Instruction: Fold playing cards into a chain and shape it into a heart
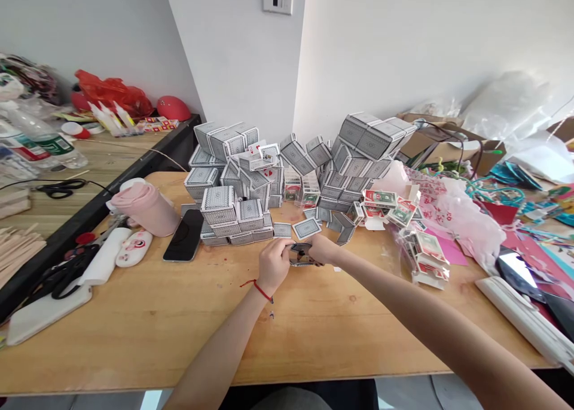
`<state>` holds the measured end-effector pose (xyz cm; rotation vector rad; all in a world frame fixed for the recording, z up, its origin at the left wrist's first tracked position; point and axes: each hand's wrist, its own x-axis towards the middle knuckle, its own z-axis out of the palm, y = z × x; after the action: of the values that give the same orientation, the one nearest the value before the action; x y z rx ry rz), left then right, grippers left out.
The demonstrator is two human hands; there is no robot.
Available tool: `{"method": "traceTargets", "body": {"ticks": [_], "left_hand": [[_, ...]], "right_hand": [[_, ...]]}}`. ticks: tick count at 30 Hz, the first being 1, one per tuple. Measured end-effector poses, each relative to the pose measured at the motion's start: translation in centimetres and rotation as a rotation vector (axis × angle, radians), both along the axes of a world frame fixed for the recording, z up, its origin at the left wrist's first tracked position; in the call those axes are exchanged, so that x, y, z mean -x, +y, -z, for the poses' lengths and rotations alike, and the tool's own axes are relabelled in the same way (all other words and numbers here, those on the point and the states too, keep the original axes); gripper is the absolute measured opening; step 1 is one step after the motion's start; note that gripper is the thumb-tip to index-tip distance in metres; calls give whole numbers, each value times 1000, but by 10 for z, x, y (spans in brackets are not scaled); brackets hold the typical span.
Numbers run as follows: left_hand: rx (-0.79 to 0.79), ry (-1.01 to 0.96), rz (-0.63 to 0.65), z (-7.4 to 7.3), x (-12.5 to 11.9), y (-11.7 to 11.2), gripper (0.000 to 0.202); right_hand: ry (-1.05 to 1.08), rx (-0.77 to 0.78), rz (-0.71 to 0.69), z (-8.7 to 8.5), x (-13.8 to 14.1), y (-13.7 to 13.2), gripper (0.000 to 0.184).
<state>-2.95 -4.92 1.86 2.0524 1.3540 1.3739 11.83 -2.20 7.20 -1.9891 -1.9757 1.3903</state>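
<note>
Two hands meet above the tabletop (179, 332) in the head view, and we see the left hand (274, 264) and the right hand (323, 250) pinched on opposite ends of a small card piece (301, 254). Gripping it from both sides likely keeps it steady and its shape under control; its exact folds are too small for us to make out. It sits near the far middle, just in front of a loose card (307, 228). Behind, we see card blocks piled in a left stack (219, 204) and a right stack (359, 159), the upper blocks resting on lower ones, presumably to save room. The card packs (428, 248) lie to the right, probably to stay within reach, while the phone (183, 235) lies flat beside the left stack.
</note>
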Motion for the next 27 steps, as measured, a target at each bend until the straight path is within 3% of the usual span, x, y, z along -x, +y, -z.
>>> {"method": "traceTargets", "body": {"ticks": [4,6,8,11,15,20,27], "left_hand": [[162,-94,-26,2,4,8,15],[227,-128,-22,5,5,11,15],[264,-149,-8,7,7,13,16],[300,-175,8,6,8,14,19],[345,-276,73,0,9,13,33],[379,-327,182,-5,11,16,42],[426,-157,266,-5,14,18,31]], "right_hand": [[182,77,-20,-1,-12,-6,17],[196,3,34,-5,-21,-7,30],[112,-182,111,-8,-34,-7,34],[-126,-606,282,-4,-57,-4,27],[-311,-842,377,19,-85,1,41],[-138,-612,353,41,-92,0,34],[40,-544,254,40,-75,-10,29]]}}
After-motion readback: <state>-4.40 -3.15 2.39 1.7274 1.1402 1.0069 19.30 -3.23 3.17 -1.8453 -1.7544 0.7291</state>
